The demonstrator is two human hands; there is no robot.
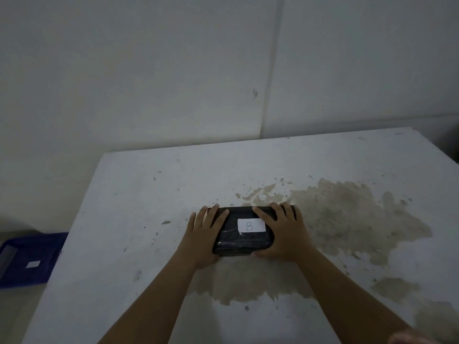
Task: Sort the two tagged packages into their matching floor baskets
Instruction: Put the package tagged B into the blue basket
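A black wrapped package (pixel 244 240) lies on the white table (pixel 139 219), near its middle. A white tag (pixel 251 225) marked "B" is stuck on the package's top. My left hand (pixel 202 234) grips the package's left end, fingers curled over its far edge. My right hand (pixel 284 232) grips the right end the same way, thumb at the near edge. A blue basket (pixel 27 259) stands on the floor at the left, with a white label (pixel 33 264) inside whose writing I cannot read. Only this one package is in view.
The table top carries large brownish stains (pixel 347 214) to the right of the package and in front of it. Grey walls rise behind the table, with a corner seam at the back. The table's left edge runs close to the blue basket.
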